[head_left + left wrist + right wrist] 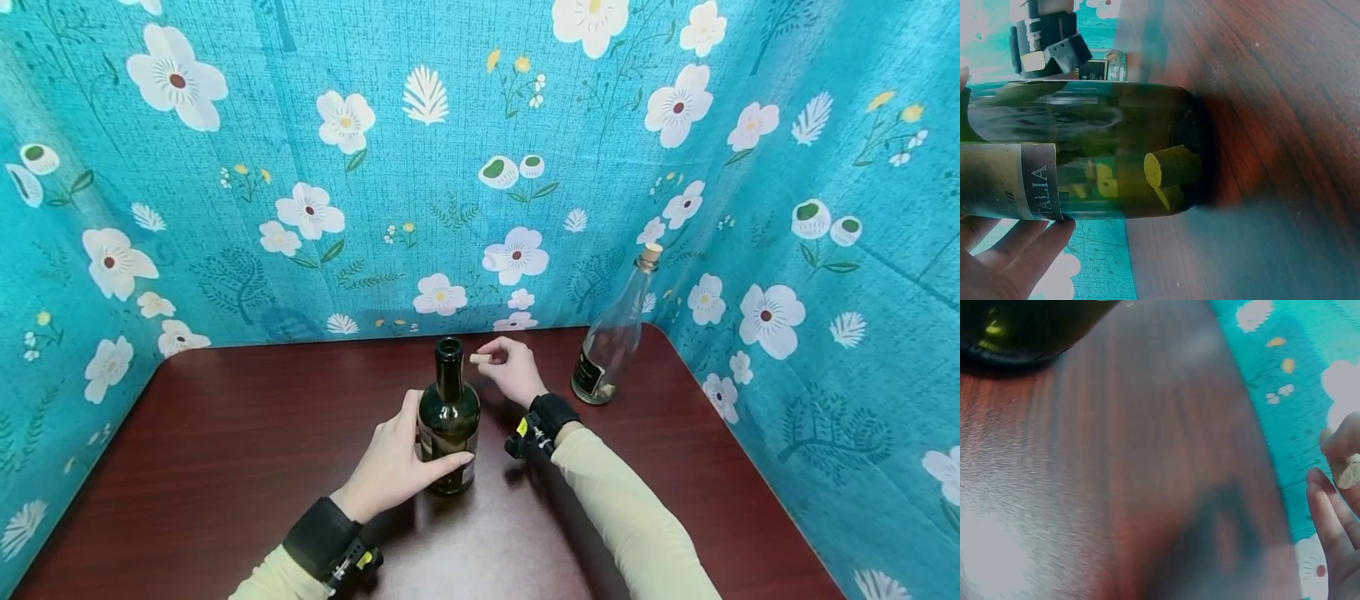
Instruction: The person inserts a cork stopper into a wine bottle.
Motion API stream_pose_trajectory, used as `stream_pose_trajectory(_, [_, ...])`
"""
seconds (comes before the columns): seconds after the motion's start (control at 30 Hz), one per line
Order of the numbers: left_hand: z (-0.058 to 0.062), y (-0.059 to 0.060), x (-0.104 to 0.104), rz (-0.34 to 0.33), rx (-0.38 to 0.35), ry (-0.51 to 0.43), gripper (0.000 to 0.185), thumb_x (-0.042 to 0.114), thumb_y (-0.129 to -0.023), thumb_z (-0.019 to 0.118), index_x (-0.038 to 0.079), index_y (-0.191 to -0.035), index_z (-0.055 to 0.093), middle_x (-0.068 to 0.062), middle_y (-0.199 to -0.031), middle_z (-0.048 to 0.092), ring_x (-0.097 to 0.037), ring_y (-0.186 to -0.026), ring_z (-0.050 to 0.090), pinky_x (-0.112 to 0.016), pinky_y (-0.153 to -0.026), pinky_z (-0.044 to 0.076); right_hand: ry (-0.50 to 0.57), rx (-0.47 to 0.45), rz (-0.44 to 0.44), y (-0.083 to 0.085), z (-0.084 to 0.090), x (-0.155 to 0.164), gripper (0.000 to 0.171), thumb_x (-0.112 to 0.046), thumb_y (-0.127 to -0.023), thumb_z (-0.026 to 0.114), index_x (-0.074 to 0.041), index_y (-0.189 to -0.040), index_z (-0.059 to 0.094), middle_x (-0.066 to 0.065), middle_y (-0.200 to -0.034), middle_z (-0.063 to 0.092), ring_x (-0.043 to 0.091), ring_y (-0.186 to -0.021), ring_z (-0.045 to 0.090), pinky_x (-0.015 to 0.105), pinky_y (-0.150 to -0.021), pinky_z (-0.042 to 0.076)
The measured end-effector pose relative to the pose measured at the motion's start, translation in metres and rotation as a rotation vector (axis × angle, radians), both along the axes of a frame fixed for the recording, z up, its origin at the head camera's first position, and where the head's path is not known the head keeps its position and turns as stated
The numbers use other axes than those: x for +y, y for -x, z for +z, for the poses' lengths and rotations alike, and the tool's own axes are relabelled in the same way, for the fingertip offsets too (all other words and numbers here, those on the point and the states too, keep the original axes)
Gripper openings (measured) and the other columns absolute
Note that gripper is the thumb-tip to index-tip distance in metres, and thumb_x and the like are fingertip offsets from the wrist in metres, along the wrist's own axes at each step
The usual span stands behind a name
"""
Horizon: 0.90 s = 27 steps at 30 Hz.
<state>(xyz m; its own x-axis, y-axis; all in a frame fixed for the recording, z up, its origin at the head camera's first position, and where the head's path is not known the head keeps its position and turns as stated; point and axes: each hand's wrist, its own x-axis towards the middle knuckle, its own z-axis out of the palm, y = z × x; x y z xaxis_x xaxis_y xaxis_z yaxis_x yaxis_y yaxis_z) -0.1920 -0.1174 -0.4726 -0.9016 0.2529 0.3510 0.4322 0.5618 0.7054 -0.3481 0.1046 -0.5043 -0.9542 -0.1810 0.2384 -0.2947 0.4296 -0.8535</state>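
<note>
A dark green wine bottle (448,417) stands upright and uncorked on the dark red table (225,433). My left hand (397,462) grips its body from the left, fingers round the label. In the left wrist view the green bottle (1085,150) fills the frame, with corks (1169,169) lying inside at its base and my fingers (1016,256) below it. My right hand (510,367) pinches a small cork (480,359) just right of the bottle's mouth. The right wrist view shows the cork's edge (1349,472) between my fingertips (1329,512) and the bottle's base (1016,331).
A clear glass bottle (611,342) with a cork in its neck stands at the table's back right. Blue flowered cloth (337,167) walls the table at the back and both sides. Black wrist bands sit on both arms.
</note>
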Motion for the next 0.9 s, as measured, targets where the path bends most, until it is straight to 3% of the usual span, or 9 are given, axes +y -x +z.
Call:
stream_pose_trajectory(0.2, [0.0,0.0,0.0,-0.006,-0.005,-0.008,0.083,0.071,-0.075,0.076,0.028,-0.136,0.04,0.011,-0.114,0.064,-0.004,-0.092,0.066,-0.038,-0.076,0.055,0.02,0.114,0.025,-0.004,0.035,0.012,0.022,-0.015,-0.094,0.077,-0.01,-0.115,0.078,0.003,-0.109,0.068,0.016,-0.093,0.067,0.032,-0.081,0.055])
stream_pose_trajectory(0.37, [0.0,0.0,-0.001,-0.003,-0.003,-0.006,0.083,0.071,-0.076,0.076,0.028,-0.136,0.04,0.012,-0.113,0.064,-0.003,-0.091,0.065,-0.037,-0.075,0.055,0.062,0.169,0.06,-0.013,0.076,0.017,0.031,-0.014,-0.098,0.072,-0.01,-0.128,0.072,0.006,-0.11,0.053,0.017,-0.107,0.058,0.031,-0.095,0.051])
stream_pose_trajectory(0.47, [0.0,0.0,-0.001,0.0,0.003,0.001,0.083,0.072,-0.075,0.076,0.027,-0.136,0.04,0.012,-0.111,0.063,-0.002,-0.089,0.065,-0.035,-0.074,0.055,0.132,0.188,0.099,-0.023,0.1,0.017,0.032,-0.006,-0.095,0.073,-0.009,-0.127,0.072,0.007,-0.112,0.054,0.018,-0.107,0.062,0.033,-0.093,0.052])
stream_pose_trajectory(0.63, [0.0,0.0,-0.001,-0.005,0.005,-0.005,0.083,0.071,-0.075,0.077,0.027,-0.136,0.039,0.012,-0.11,0.064,-0.002,-0.088,0.064,-0.035,-0.074,0.055,0.249,0.16,0.167,-0.045,0.135,0.012,0.027,-0.002,-0.092,0.075,-0.005,-0.117,0.065,0.011,-0.116,0.067,0.025,-0.101,0.071,0.036,-0.084,0.056])
stream_pose_trajectory(0.77, [0.0,0.0,-0.001,-0.006,-0.008,-0.009,0.083,0.071,-0.075,0.076,0.028,-0.136,0.039,0.012,-0.111,0.064,-0.002,-0.089,0.065,-0.035,-0.075,0.055,0.243,0.181,0.218,-0.058,0.153,0.008,0.027,0.001,-0.092,0.073,-0.001,-0.119,0.066,0.013,-0.116,0.07,0.029,-0.099,0.071,0.036,-0.08,0.057])
stream_pose_trajectory(0.9, [-0.001,0.0,-0.001,-0.001,-0.013,-0.008,0.083,0.072,-0.075,0.076,0.029,-0.136,0.039,0.012,-0.112,0.065,-0.002,-0.09,0.065,-0.035,-0.076,0.055,0.203,0.252,0.24,-0.07,0.166,0.007,0.035,-0.001,-0.093,0.074,-0.007,-0.127,0.07,0.008,-0.109,0.073,0.024,-0.094,0.071,0.034,-0.073,0.055])
